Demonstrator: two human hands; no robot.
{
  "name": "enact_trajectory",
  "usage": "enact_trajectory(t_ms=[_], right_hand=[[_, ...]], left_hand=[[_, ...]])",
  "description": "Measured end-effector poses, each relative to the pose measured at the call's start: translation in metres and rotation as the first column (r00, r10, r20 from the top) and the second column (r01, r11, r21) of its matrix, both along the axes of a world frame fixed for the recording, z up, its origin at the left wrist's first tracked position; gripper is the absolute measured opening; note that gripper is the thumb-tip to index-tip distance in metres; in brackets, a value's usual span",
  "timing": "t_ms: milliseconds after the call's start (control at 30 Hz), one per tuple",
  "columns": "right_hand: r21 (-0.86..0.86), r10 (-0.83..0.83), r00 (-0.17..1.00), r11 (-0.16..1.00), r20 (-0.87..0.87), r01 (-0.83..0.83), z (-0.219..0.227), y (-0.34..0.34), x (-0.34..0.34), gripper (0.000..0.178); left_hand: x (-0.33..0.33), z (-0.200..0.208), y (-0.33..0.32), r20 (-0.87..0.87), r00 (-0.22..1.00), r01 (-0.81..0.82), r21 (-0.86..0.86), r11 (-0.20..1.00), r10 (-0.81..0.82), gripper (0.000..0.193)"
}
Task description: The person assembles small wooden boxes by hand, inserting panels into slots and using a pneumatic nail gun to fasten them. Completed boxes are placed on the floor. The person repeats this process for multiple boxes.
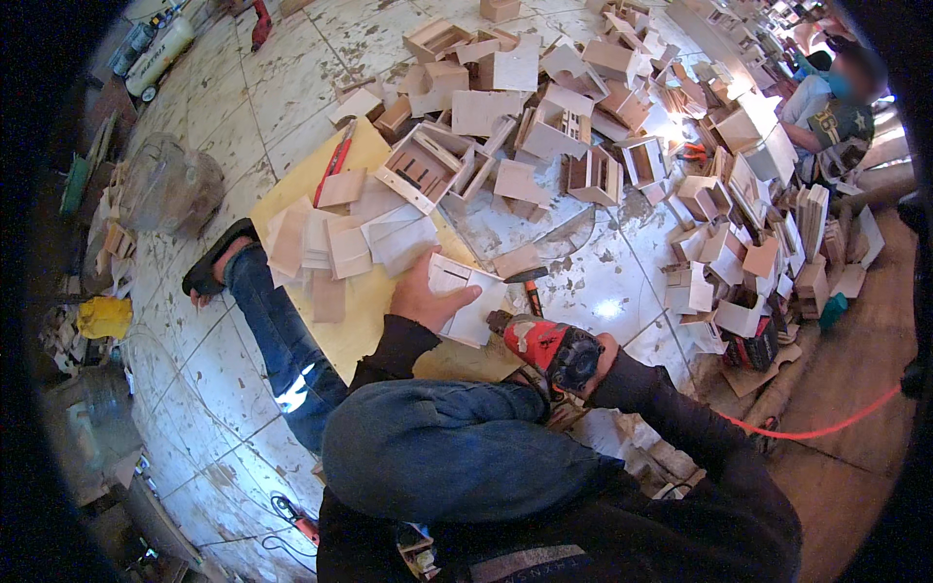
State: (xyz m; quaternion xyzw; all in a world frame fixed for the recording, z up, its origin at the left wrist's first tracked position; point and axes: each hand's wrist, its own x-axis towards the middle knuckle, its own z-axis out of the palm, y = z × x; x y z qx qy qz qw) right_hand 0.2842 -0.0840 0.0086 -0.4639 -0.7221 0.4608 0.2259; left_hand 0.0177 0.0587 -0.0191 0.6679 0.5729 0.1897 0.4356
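My left hand (428,296) grips a small pale wooden box (465,316) by its left side, with the thumb over the near face. In my right hand (604,361) is a red-and-black drill (540,346), its nose pointing at the box's right edge; whether they touch I cannot tell. A hammer (532,290) with an orange and black handle lies just beyond the drill. Thin wooden panels (347,243) are spread on a yellow board (428,361) left of my hands. An open wooden box with slots (421,167) sits beyond them.
Many wooden boxes (564,126) are heaped on the tiled floor ahead and to the right. A long red tool (333,167) lies on the board. A red hose (826,428) curves at right. Another person (838,112) sits far right. An air compressor (160,56) stands far left.
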Motion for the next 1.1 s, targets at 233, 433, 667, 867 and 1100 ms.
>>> enact_trajectory(t_ms=[233, 433, 667, 867, 1100], right_hand=[[-0.170, 0.010, 0.995, 0.985, 0.099, 0.007, 0.001, 0.010, -0.009, 0.048], [-0.116, 0.011, 0.992, 0.993, 0.123, 0.003, 0.001, 0.020, -0.004, 0.055], [-0.263, 0.016, 0.984, 0.964, 0.178, 0.032, 0.012, 0.024, -0.006, 0.055], [-0.120, -0.179, 0.984, 0.977, 0.015, 0.179, 0.004, 0.007, 0.001, 0.067], [-0.056, -0.347, 0.837, 0.912, 0.424, 0.406, -0.038, -0.043, 0.055, 0.074]], left_hand=[[-0.001, -0.001, 0.001, 0.051, 0.999, -0.015, -0.064, 0.998, 0.018, 0.084], [0.000, 0.001, 0.002, 0.002, 1.000, -0.007, -0.084, 0.996, 0.007, 0.084], [-0.002, -0.001, 0.004, -0.012, 0.999, 0.030, -0.069, 0.997, -0.031, 0.087], [0.005, 0.011, 0.003, -0.140, 0.990, 0.004, -0.001, 1.000, -0.004, 0.100], [0.011, 0.025, -0.016, -0.389, 0.920, 0.145, 0.225, 0.964, -0.048, 0.113]])
